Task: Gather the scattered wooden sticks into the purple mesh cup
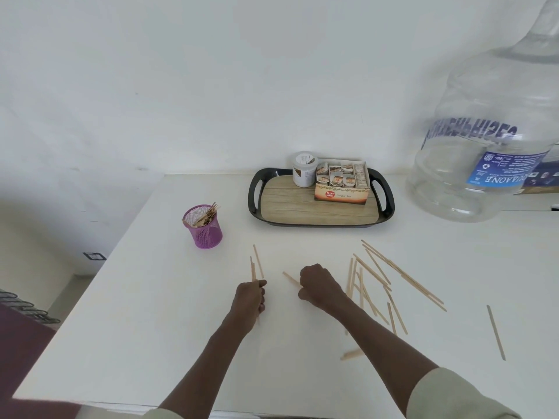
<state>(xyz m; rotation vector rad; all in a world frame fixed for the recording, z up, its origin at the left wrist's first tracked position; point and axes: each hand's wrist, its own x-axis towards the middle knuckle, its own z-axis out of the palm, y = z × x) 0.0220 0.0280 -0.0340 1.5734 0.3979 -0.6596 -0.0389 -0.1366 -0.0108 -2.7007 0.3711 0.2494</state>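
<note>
**Thin sticks, light and stiff**

The left hand [250, 297] is closed round a few wooden sticks [375, 276]; the right hand [317, 285] is fisted, seemingly pinching one. Most lie scattered at right on the table [151, 313] (flat, hard to lift). Pinch mid-length. The purple mesh cup [204, 226] stands well left.

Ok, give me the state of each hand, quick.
Left hand: closed, holding a few sticks.
Right hand: closed in a fist over one stick on the table.
</note>
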